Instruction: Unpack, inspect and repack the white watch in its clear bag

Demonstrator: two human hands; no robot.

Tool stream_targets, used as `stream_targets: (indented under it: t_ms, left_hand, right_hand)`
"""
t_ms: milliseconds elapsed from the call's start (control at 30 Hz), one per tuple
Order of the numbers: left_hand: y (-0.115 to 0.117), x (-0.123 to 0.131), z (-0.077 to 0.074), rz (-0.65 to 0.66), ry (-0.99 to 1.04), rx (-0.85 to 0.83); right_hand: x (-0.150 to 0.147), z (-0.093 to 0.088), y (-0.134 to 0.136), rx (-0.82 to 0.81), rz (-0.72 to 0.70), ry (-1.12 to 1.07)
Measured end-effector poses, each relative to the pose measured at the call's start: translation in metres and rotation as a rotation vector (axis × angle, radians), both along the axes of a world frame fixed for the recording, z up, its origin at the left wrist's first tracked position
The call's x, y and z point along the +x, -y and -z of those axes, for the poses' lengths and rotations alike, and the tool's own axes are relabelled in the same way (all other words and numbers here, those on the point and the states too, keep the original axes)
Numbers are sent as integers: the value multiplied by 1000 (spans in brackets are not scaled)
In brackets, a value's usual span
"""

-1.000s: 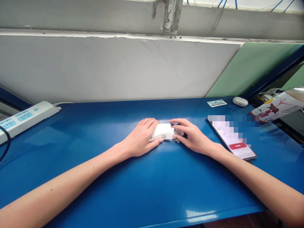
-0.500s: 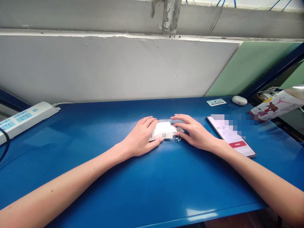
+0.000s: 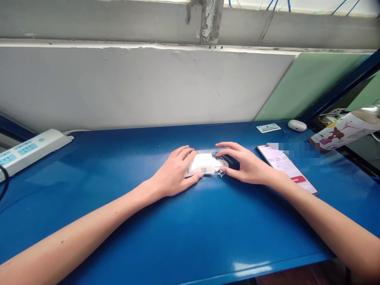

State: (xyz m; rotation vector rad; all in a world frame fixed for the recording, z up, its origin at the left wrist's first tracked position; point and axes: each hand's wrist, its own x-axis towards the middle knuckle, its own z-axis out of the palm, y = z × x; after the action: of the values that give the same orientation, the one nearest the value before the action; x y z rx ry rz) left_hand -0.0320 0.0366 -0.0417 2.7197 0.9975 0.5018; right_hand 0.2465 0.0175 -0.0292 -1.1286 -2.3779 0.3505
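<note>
A small clear plastic packet (image 3: 204,163) with a white label and a printed square code lies flat on the blue tabletop (image 3: 190,229). My left hand (image 3: 179,170) rests on the packet's left end, its fingers spread and its thumb along the near edge. At the other end is my right hand (image 3: 242,163), its thumb and fingers apart around the crinkled plastic, with the fingertips close to it. A whitish rounded piece shows at that end; what it is cannot be made out.
A phone (image 3: 286,168) showing a timer lies beside my right wrist. Behind it are a card (image 3: 268,128) and a white earbud case (image 3: 297,126). A labelled bottle (image 3: 344,130) leans at the right; a power strip (image 3: 32,150) lies far left.
My right hand's thumb and fingers have spread wider at the packet's right end. My left hand stays on the packet. The view has shifted slightly.
</note>
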Motion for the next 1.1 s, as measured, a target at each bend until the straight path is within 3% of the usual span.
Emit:
stream_targets:
  t_ms: [367,733,900,1100]
  left_hand:
    - [1,1,-1,-1,38,-14]
    - [0,1,-2,-3,9,21]
    - [-1,1,-2,-2,32,1]
    - [0,2,-1,1,39,-8]
  right_hand:
    - [-16,20,6,45,94,-48]
    - [-17,4,5,197,142,95]
    - [-8,-5,4,161,168,146]
    - [-5,2,4,138,99,120]
